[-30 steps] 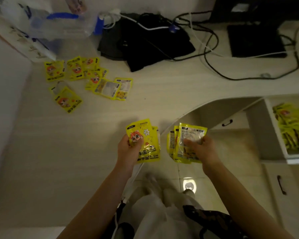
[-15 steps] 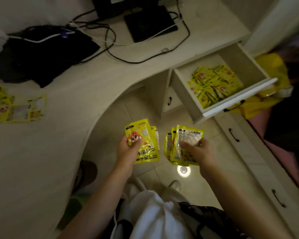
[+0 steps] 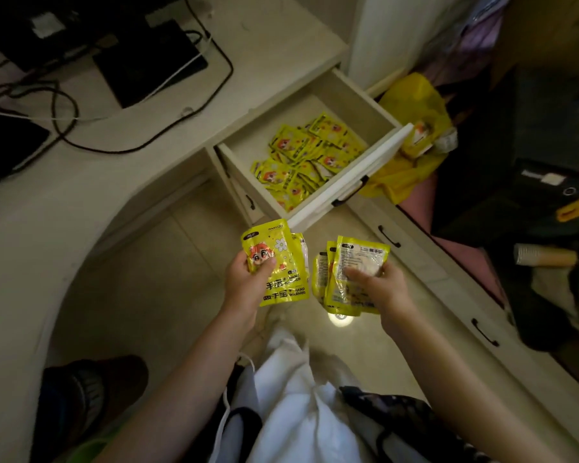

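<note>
Obs.: the person stands in the curve of the desk, with the open drawer just beyond the hands, to the far right.

Left hand: fingers curled behind a small batch of yellow hand-warmer packets, thumb pressed on the printed face. This left stack is upright, over the floor, just near of the drawer front.

Right hand: pinches a second batch, back sides showing, thumb on the front packet and fingers behind. This right stack holds at least three packets, fanned a little at its left edge. The two stacks are close but apart.

The drawer already holds a heap of the same packets, piled loosely against its front wall. A yellow bag lies beyond it on the right. Cables lie on the far desk.

Handling (judgement): the packets look light and flat, with glossy film and a soft filling, so they bend easily. Stacked, they likely slide on each other and fan out. The safest hold is a firm pinch across the middle of the whole stack, as now. A corner grip would let the inner ones slip free. They are not fragile, so dropping them into the drawer should do no harm.
</note>
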`<state>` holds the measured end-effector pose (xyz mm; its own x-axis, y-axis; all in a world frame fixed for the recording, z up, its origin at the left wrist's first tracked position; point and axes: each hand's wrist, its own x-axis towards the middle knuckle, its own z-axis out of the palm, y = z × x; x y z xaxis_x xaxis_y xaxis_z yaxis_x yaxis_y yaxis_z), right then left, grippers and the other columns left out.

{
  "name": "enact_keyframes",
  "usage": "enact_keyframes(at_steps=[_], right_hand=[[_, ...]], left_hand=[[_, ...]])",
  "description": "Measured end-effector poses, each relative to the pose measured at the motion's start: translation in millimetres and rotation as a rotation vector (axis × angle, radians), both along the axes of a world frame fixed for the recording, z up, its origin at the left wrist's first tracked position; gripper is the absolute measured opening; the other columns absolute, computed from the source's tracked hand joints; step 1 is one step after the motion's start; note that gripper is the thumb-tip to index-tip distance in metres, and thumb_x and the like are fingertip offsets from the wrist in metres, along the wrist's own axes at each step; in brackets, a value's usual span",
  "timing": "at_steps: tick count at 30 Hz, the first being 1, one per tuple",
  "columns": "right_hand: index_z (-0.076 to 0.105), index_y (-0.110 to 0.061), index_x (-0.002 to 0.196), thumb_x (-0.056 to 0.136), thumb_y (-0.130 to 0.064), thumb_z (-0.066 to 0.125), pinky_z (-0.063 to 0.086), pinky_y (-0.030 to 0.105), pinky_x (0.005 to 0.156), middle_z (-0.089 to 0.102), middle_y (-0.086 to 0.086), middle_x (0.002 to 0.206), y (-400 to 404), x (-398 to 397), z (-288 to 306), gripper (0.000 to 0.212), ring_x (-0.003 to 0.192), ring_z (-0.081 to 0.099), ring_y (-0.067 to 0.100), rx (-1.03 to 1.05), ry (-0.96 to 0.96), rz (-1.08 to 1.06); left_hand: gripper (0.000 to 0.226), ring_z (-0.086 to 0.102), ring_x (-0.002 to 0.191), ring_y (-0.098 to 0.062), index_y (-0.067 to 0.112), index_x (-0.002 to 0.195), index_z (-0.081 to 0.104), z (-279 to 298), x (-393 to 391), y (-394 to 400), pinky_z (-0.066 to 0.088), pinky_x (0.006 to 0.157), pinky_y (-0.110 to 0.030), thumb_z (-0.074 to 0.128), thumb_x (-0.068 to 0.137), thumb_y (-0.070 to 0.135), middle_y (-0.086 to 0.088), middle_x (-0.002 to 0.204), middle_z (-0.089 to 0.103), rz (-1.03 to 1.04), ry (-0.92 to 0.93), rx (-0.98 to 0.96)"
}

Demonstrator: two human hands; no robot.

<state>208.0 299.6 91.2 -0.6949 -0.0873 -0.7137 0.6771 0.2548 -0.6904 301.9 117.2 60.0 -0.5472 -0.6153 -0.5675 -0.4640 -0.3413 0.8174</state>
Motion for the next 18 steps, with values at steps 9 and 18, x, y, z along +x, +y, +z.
enact_keyframes(at_steps=[9, 18], right_hand=[[0.058, -0.009, 0.108, 0.077, -0.010, 0.076, 0.049, 0.026, 0.051, 0.068, 0.006, 0.089, -8.8, -99.8, 0.0, 0.035, 0.068, 0.066, 0.016, 0.024, -0.007, -0.021], [0.060, -0.012, 0.110, 0.074, -0.013, 0.079, 0.053, 0.029, 0.063, 0.069, 0.007, 0.102, -54.6, -223.1, 3.3, 0.041, 0.084, 0.067, 0.023, 0.041, 0.044, 0.007]], left_hand=[[0.023, 0.068, 0.089, -0.016, 0.018, 0.108, 0.062, -8.9, -100.4, -16.7, 0.053, 0.070, -0.028, 0.067, 0.087, 0.011, -0.002, 0.100, 0.070, -0.009, -0.015, 0.030], [0.016, 0.068, 0.088, -0.017, 0.022, 0.099, 0.063, -8.0, -199.2, -63.9, 0.056, 0.079, -0.036, 0.067, 0.087, 0.012, -0.003, 0.100, 0.071, 0.026, -0.006, 0.036]])
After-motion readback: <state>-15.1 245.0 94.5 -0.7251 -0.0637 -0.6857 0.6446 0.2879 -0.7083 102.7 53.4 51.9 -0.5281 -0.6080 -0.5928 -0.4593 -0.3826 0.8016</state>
